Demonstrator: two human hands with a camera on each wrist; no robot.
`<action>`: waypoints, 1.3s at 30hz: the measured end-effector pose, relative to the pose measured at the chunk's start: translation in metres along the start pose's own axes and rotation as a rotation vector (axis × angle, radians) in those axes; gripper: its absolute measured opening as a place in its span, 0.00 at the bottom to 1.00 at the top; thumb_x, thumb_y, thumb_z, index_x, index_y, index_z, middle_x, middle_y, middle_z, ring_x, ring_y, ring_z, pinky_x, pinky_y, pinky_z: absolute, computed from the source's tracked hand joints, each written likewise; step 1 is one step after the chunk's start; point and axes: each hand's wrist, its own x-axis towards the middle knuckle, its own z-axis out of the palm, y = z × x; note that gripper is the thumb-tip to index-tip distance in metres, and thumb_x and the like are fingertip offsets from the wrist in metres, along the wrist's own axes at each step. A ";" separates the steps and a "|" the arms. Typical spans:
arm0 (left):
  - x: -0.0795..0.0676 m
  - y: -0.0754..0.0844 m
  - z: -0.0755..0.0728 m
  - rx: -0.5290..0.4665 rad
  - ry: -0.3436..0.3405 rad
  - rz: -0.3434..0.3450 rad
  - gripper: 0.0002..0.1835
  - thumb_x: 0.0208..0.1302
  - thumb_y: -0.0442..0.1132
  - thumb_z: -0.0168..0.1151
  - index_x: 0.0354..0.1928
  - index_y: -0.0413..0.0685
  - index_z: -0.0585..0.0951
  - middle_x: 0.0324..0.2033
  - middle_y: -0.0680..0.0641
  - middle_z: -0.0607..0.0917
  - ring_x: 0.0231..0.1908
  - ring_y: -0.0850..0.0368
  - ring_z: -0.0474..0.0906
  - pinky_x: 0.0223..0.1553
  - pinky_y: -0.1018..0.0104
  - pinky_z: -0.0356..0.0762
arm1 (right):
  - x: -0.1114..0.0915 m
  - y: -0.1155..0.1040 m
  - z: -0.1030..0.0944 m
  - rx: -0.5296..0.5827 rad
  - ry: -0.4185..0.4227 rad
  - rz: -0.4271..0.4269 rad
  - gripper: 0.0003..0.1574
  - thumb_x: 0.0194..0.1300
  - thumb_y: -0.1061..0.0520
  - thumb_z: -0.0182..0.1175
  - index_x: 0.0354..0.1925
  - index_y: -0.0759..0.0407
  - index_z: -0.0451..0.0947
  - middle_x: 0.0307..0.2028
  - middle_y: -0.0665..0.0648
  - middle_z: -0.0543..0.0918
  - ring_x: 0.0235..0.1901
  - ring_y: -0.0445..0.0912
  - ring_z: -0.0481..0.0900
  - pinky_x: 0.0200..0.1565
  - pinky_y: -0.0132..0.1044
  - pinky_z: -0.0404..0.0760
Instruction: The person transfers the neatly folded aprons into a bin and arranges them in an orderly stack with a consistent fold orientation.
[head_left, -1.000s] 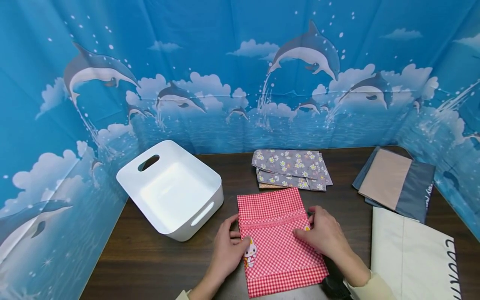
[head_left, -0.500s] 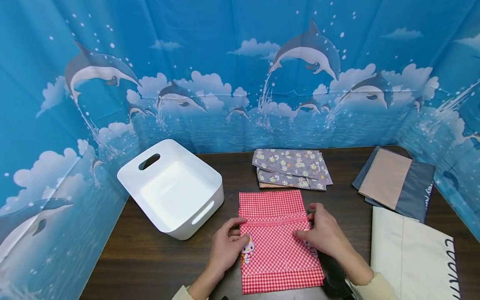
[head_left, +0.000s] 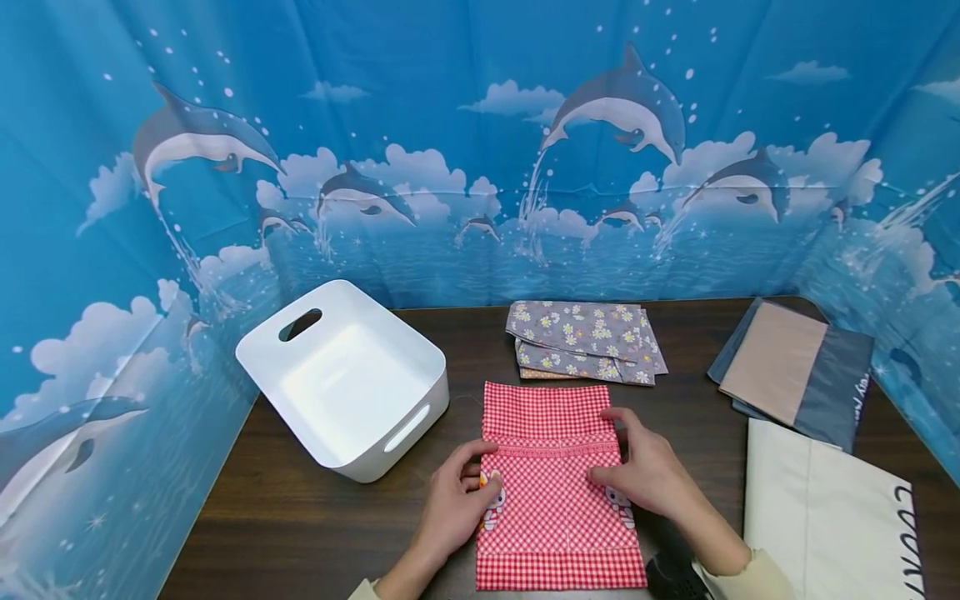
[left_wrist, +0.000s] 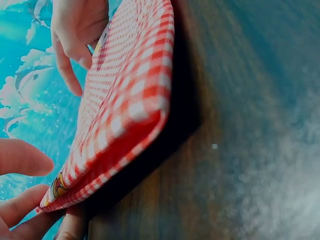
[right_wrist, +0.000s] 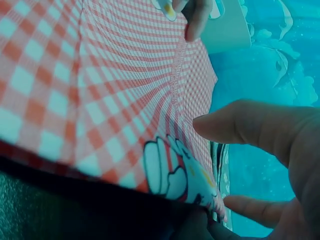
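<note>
A folded red-and-white gingham cloth (head_left: pixel 555 500), with a ruffled trim across it and cartoon rabbits at both sides, lies between the two hands. My left hand (head_left: pixel 459 498) is at its left edge; in the left wrist view its fingers (left_wrist: pixel 22 204) touch the edge from the side and below, the thumb held apart. At the right edge is my right hand (head_left: pixel 648 467). Its thumb (right_wrist: pixel 225 122) hovers off the fabric in the right wrist view, while the other fingers touch the side edge and reach underneath. The cloth's layered front edge (left_wrist: pixel 145 100) shows a dark gap below it.
A white bin (head_left: pixel 348 392) with handle slots stands at left. Behind the cloth lie folded grey daisy-print fabrics (head_left: pixel 585 337). A folded tan-and-dark fabric (head_left: pixel 780 362) and a cream fabric with black lettering (head_left: pixel 817 508) lie on the right. A dolphin-print curtain (head_left: pixel 480 167) borders the dark table.
The gingham cloth has turned from a slant to nearly straight, its lower end swinging left. Both hands stay at its side edges; the right index finger has moved up along the edge.
</note>
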 end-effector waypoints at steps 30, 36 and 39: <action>-0.004 0.013 -0.001 -0.099 -0.055 -0.029 0.35 0.64 0.22 0.63 0.73 0.51 0.75 0.53 0.32 0.88 0.27 0.58 0.87 0.29 0.72 0.82 | -0.003 0.010 -0.009 0.137 -0.070 -0.233 0.65 0.55 0.59 0.80 0.84 0.49 0.57 0.80 0.68 0.65 0.73 0.67 0.70 0.67 0.73 0.73; 0.003 0.017 0.000 -0.116 -0.048 0.003 0.36 0.66 0.20 0.58 0.73 0.56 0.75 0.58 0.30 0.84 0.33 0.56 0.90 0.28 0.70 0.84 | -0.002 0.013 -0.014 0.218 -0.088 -0.322 0.81 0.54 0.66 0.79 0.89 0.43 0.38 0.85 0.72 0.49 0.77 0.73 0.61 0.60 0.65 0.82; 0.010 0.020 0.001 -0.132 -0.041 0.029 0.36 0.67 0.21 0.58 0.74 0.55 0.73 0.64 0.31 0.80 0.42 0.52 0.91 0.32 0.68 0.87 | -0.002 0.013 -0.014 0.248 -0.090 -0.340 0.84 0.52 0.68 0.78 0.88 0.42 0.33 0.83 0.73 0.48 0.76 0.73 0.58 0.64 0.75 0.74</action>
